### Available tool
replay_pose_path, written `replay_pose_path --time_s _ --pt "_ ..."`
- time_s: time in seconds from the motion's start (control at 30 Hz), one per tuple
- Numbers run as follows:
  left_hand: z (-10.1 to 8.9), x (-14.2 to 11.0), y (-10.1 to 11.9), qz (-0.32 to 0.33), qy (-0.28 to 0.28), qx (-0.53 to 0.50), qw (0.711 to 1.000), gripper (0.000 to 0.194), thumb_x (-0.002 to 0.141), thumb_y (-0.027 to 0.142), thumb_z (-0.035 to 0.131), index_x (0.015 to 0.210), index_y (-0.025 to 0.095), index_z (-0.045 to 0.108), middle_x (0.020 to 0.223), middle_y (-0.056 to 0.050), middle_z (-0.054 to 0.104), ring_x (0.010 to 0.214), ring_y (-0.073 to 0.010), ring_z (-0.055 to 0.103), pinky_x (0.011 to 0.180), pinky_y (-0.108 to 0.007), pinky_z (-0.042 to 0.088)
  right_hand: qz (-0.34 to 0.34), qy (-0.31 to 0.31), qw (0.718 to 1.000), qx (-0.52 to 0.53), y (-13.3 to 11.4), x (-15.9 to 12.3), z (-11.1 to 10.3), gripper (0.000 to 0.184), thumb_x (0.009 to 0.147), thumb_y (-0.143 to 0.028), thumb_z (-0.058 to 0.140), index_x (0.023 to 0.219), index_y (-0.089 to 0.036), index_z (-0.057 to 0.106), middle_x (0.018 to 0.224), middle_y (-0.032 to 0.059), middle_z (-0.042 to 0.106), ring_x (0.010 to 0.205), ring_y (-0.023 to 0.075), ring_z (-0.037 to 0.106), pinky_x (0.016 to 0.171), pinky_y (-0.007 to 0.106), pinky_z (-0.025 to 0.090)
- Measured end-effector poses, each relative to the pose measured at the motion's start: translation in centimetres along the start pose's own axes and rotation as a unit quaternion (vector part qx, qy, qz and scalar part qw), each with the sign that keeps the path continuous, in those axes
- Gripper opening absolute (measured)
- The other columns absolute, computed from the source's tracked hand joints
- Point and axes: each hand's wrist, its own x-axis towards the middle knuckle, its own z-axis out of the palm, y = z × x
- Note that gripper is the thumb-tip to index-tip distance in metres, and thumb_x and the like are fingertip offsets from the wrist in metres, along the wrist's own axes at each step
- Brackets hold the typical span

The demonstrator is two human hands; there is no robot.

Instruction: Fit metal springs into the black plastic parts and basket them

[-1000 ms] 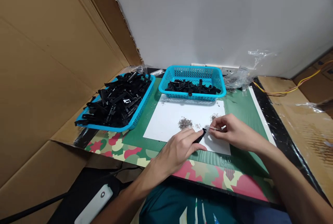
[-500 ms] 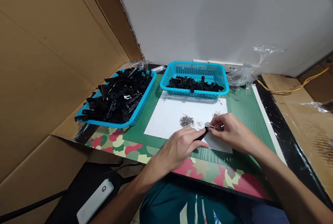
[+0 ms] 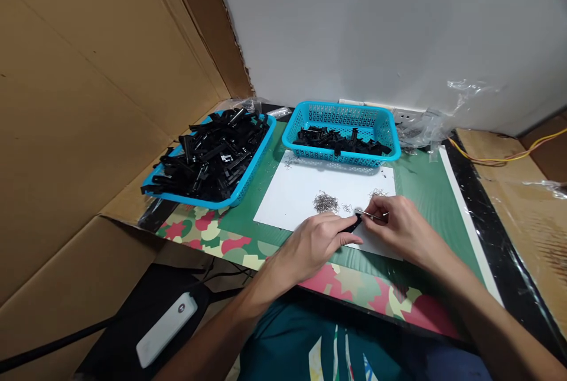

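My left hand is closed around a small black plastic part, pressing it down on a white sheet. Between the thumb and fingers of my right hand is a pair of thin metal tweezers. The tweezers' tip meets the far end of the black part; whether it grips anything there is too small to tell. Just beyond my hands lies a pile of tiny bent wire pieces, with a few strays to its right. A second small wire pile sits behind my right hand.
A blue basket of black parts stands behind the sheet. To the left, a blue tray is heaped with longer black parts. Cardboard walls close off the left side. Clear plastic bags and yellow wires lie at the back right.
My view has shifted a little, so the scene sits further right. Both hands stay around the black part, and the tweezers' tip has come down onto its end.
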Motion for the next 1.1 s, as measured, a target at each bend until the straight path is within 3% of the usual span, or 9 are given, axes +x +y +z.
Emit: replay_pose_path --time_s 0.23,0.5,0.8,1.1 --pt "0.11 0.01 -0.17 -0.016 0.003 -0.035 0.999 0.029 0.108 0.036 0.056 0.124 0.020 0.074 0.113 -0.007 0.079 0.099 -0.0229 0.072 0.084 -0.032 0.053 -0.036 0.004 0.999 0.005 0.26 -0.05 0.21 0.022 0.086 -0.022 0.056 0.064 -0.021 0.053 0.060 0.0003 0.058 0.057 0.0144 0.048 0.057 0.029 0.032" --pt "-0.11 0.05 0.06 -0.029 0.005 -0.030 0.999 0.029 0.108 0.037 0.056 0.120 0.020 0.076 0.100 -0.006 0.077 0.090 -0.0224 0.071 0.078 -0.032 0.053 -0.015 0.017 0.999 0.031 0.23 -0.06 0.38 0.021 0.086 -0.026 0.057 0.066 -0.021 0.055 0.060 0.0002 0.059 0.057 0.0144 0.049 0.056 0.028 0.032" --pt "0.07 0.14 -0.01 -0.025 0.013 -0.037 0.999 0.031 0.109 0.037 0.055 0.124 0.019 0.075 0.109 -0.008 0.079 0.097 -0.0229 0.074 0.082 -0.033 0.056 -0.028 0.032 0.999 0.013 0.89 -0.24 0.89 0.023 0.090 -0.029 0.056 0.069 -0.022 0.052 0.061 -0.0019 0.056 0.057 0.0134 0.045 0.057 0.029 0.031" --pt "0.41 0.03 -0.25 -0.015 0.018 -0.012 1.000 0.035 0.109 0.041 0.053 0.124 0.017 0.074 0.105 -0.009 0.078 0.094 -0.0244 0.073 0.078 -0.034 0.055 -0.039 0.037 0.999 0.008 0.70 -0.20 0.96 0.021 0.087 -0.029 0.056 0.068 -0.021 0.053 0.060 -0.0014 0.056 0.056 0.0135 0.044 0.056 0.029 0.031"
